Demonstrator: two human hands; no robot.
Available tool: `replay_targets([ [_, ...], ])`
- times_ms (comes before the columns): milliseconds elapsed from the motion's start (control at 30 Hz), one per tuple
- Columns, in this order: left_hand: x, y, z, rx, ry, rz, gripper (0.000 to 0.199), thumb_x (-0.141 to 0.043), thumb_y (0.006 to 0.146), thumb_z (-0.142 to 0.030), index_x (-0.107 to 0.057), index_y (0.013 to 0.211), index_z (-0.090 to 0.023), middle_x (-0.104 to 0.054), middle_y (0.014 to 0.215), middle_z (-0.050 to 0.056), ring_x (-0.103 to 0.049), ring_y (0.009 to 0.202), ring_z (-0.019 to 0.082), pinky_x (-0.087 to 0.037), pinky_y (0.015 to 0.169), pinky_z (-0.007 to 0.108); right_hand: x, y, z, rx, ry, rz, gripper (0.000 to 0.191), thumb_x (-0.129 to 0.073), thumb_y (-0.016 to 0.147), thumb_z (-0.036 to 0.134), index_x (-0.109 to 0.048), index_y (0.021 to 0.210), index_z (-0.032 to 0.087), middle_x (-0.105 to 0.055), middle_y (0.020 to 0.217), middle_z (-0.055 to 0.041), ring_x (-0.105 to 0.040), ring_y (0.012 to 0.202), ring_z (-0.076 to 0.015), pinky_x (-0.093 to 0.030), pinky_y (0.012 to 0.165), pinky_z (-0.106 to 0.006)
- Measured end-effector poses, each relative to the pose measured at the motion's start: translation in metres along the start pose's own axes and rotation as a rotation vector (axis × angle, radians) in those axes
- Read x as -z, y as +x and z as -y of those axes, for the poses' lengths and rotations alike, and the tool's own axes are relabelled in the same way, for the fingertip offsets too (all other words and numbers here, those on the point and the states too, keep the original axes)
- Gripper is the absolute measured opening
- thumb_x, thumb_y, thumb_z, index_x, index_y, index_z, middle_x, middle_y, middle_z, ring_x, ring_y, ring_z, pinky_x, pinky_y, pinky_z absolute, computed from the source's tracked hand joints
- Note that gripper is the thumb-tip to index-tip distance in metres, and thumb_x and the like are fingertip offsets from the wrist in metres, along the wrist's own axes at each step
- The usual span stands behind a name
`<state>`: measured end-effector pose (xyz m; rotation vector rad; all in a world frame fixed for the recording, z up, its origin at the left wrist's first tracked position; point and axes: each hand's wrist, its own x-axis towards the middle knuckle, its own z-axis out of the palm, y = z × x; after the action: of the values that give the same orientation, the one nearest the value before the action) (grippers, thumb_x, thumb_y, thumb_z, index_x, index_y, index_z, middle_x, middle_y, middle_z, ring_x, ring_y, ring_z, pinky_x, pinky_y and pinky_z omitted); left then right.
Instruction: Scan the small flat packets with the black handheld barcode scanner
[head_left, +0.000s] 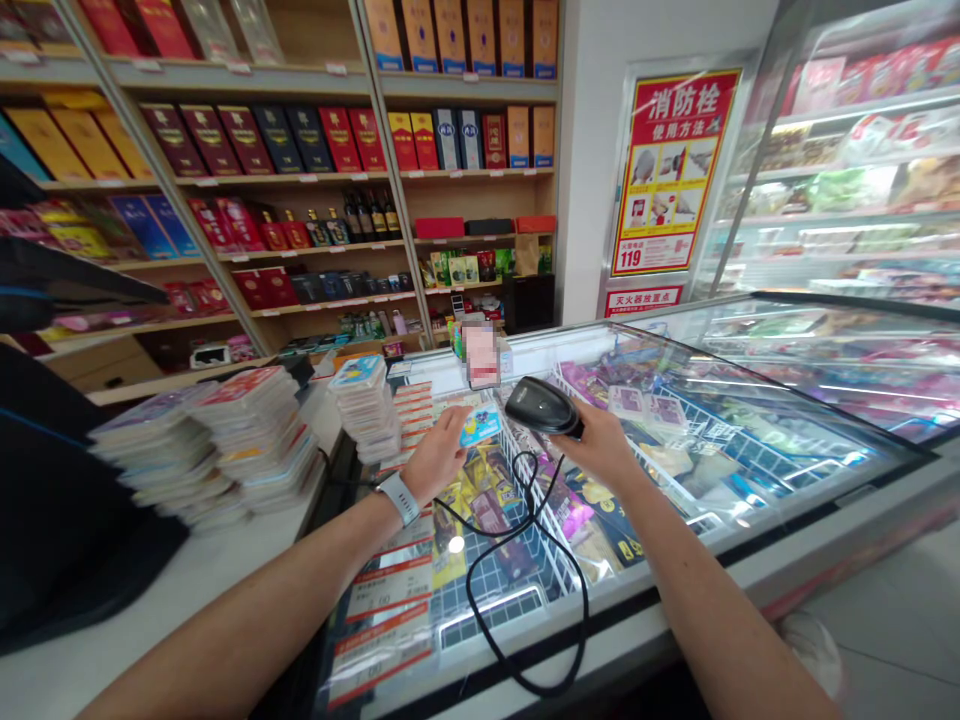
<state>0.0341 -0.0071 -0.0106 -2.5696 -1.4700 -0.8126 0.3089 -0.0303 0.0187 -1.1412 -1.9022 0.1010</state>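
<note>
My left hand [437,455], with a watch on its wrist, grips a small blue card [480,426] with a coloured picture, over the glass-topped freezer. In my right hand [600,440] is a black barcode scanner [544,406], its head pointing left towards the card but apart from it. The scanner's black cable [532,518] hangs in loops above the glass. Left of my hands stand stacks of flat clear-cased cards: one stack [365,410] nearest the card, and two more stacks [255,430] [161,445] farther left.
The freezer [645,590] holds wire baskets of packaged ice creams [487,510] under its glass. Price labels [382,630] line its left side. A black monitor stand [67,500] stands at far left. Shelves of boxed bottles [285,140] rise behind, and a red poster [667,170] hangs on the wall.
</note>
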Motion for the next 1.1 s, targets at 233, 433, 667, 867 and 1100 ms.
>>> replay_targets([
  [233,0.001,-0.001,0.001,-0.012,-0.013,-0.008,0.069,-0.051,0.072,0.001,-0.037,0.135,-0.021,-0.046,0.133,0.011,-0.052,0.123,0.024,-0.048,0.101,0.040,0.000,0.000,-0.001,0.004,0.000,0.004,0.025,-0.061,0.078,0.030,-0.066,0.100,0.020,-0.068,0.079,-0.0032,-0.062,0.072,-0.0195,-0.044,0.065,-0.028],
  [433,-0.002,-0.001,0.004,-0.013,-0.016,-0.021,0.072,-0.053,0.072,0.000,-0.035,0.138,-0.022,-0.045,0.136,0.012,-0.053,0.123,0.025,-0.048,0.102,0.043,-0.001,0.001,-0.002,-0.014,0.017,0.011,0.032,-0.062,0.077,0.028,-0.066,0.108,0.021,-0.071,0.086,-0.0038,-0.064,0.076,-0.0203,-0.047,0.070,-0.029],
  [667,-0.004,-0.002,0.006,-0.009,0.047,-0.013,0.071,-0.054,0.075,-0.004,-0.033,0.141,-0.020,-0.044,0.138,0.015,-0.054,0.122,0.026,-0.050,0.099,0.043,0.000,0.000,0.000,-0.027,0.026,0.016,0.035,-0.062,0.077,0.028,-0.066,0.111,0.020,-0.071,0.086,-0.0044,-0.065,0.077,-0.0211,-0.047,0.071,-0.030],
  [867,0.004,-0.002,0.002,-0.024,0.103,-0.011,0.065,-0.061,0.077,-0.012,-0.040,0.138,-0.019,-0.051,0.132,0.014,-0.052,0.122,0.027,-0.045,0.104,0.044,0.000,0.001,-0.003,-0.020,0.034,0.010,0.036,-0.063,0.077,0.028,-0.066,0.112,0.021,-0.072,0.088,-0.0039,-0.065,0.078,-0.0210,-0.048,0.071,-0.030],
  [1100,0.006,-0.005,0.001,-0.032,0.156,0.008,0.045,-0.062,0.081,-0.022,-0.054,0.125,-0.020,-0.055,0.125,0.013,-0.056,0.114,0.028,-0.047,0.100,0.044,0.000,0.001,-0.002,-0.016,0.041,0.000,0.034,-0.063,0.076,0.027,-0.066,0.110,0.021,-0.072,0.088,-0.0040,-0.065,0.079,-0.0214,-0.048,0.071,-0.030],
])
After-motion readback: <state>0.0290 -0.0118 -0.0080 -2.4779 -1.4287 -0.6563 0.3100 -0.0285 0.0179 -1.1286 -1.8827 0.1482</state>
